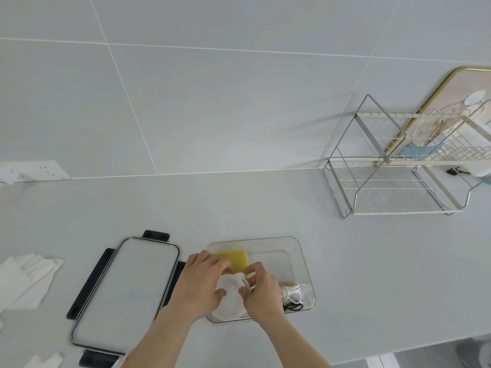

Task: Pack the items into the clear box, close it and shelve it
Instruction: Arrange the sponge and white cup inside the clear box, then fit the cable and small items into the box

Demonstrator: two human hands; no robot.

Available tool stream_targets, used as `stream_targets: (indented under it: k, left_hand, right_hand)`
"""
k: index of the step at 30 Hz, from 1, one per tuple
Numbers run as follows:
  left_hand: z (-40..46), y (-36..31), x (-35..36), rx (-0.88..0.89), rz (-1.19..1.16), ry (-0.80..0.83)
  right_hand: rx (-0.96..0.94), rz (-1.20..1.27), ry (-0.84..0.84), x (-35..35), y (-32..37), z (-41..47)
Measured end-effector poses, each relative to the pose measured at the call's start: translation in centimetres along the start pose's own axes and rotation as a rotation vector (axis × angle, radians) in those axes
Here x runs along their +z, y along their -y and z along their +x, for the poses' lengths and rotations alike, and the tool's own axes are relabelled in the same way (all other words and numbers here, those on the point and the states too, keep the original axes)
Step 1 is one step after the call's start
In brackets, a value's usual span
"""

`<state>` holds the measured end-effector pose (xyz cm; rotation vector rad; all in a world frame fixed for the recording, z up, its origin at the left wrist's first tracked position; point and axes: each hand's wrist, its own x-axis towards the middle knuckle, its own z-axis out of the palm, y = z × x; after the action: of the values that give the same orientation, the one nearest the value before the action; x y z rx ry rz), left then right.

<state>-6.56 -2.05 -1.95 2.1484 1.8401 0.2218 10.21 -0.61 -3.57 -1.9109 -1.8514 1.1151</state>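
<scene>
We find both hands, left hand (202, 282) and right hand (261, 290), gripping a white pouch (228, 296) inside the clear box (305, 264); sponge (233, 257) packed, lid (125, 290) off, rack (393, 181) unfilled.

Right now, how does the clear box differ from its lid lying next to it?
The clear box is a deep tray holding a yellow sponge and cords; the lid is flat with nothing on it. The lid has black clips round its edge; the box has none. Both hands work in the box, none at the lid. Both are clear rounded rectangles.
</scene>
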Motion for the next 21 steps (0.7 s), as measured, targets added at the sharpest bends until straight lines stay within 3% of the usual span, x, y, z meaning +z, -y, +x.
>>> stream_targets:
  k: [4,8,14,17,21]
  left_hand:
    - [-0.3,0.2,1.1,0.008,0.071,0.059]
    - [-0.1,-0.1,1.4,-0.037,0.031,-0.012]
    - [1.3,-1.0,0.1,-0.074,-0.092,-0.127]
    - [2.3,-2.0,0.2,-0.034,-0.143,-0.164]
    - [3.5,-3.5,1.4,0.058,-0.128,-0.091]
  right_hand:
    - [0.004,-0.049,0.004,0.1,0.0,0.2]
    - [-0.007,0.021,-0.006,-0.4,0.1,0.6]
    - [0.013,0.154,-0.274,-3.2,-0.4,1.8]
    - [0.004,0.026,-0.409,-4.8,-1.2,2.8]
    - [-0.004,-0.230,-0.411,-5.7,-1.8,3.7]
